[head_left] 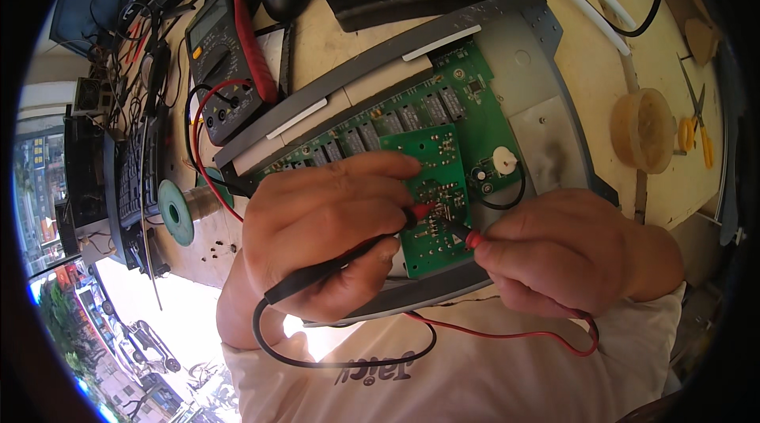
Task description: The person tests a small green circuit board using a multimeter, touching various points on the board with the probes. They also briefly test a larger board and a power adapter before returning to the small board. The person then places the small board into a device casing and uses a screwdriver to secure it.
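My left hand (324,225) is closed round a black test probe (305,279), its tip end reaching down to a small green circuit board (416,255). From the right, my right hand (554,253) pinches a red test probe (473,239) whose dark tip points at the same solder joints. Whether either tip touches a joint is too small to tell. The small board lies solder side up, over a larger green board (495,118) with a row of black relays, inside a grey metal panel (507,15). A red and black multimeter (226,59) lies beyond my left hand.
A green solder spool (176,213) stands left of my left hand, with small loose parts (219,249) nearby. At the right are a roll of tape (640,130) and yellow-handled scissors (697,138). Black and red leads loop below my hands.
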`<state>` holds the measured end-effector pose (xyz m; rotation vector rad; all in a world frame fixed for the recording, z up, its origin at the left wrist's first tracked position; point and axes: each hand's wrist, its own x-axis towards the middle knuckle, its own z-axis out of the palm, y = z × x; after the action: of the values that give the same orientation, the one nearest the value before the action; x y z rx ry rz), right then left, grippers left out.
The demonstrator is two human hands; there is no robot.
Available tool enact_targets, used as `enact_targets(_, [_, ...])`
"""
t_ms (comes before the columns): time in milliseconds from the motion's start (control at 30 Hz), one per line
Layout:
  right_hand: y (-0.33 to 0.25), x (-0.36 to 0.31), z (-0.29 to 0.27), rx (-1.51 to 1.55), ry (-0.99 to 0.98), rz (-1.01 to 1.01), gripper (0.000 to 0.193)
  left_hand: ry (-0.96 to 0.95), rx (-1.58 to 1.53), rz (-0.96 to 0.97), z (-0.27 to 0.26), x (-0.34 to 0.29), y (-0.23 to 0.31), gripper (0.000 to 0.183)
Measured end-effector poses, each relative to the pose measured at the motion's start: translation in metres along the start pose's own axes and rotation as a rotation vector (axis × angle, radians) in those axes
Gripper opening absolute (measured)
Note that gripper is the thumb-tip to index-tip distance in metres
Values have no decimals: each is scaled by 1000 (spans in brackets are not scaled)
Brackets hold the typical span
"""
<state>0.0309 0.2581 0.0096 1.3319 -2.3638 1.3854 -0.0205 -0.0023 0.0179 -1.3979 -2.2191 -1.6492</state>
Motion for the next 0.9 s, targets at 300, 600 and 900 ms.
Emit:
enact_targets(300, [1,0,1,-17,33,-14,28,-19,37,-20,-1,1,2,17])
enact_targets(600, [0,1,-1,-2,11,-7,27,-13,28,-13,-1,1,2,16])
enact_targets(900, [1,2,-3,32,-30,-1,26,-9,21,9,0,0,-1,15])
